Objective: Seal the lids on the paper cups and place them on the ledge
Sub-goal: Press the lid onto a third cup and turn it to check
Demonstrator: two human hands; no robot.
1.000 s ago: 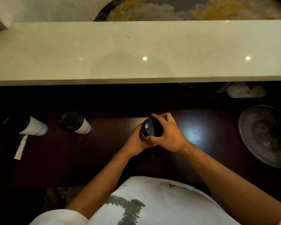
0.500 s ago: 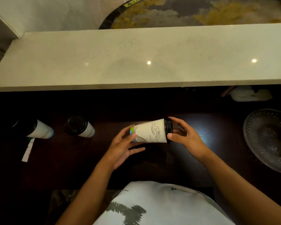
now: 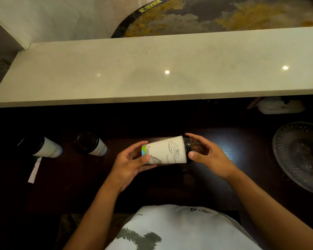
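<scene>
Dark wooden counter (image 3: 215, 192) under a pale ledge (image 3: 152, 69).
Two lidded cups (image 3: 49, 147) (image 3: 91, 145), a paper slip (image 3: 34, 170) and a glass dish (image 3: 300, 156) sat on it.

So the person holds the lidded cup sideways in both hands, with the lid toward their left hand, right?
Not quite. In the head view the cup does lie sideways between both hands, but its black lid faces the right hand; the left hand holds the base.

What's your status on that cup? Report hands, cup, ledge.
Left hand on cup base, right hand at black lid. Paper cup held sideways over the counter. Ledge bare, path open. Two lidded cups wait left.
</scene>
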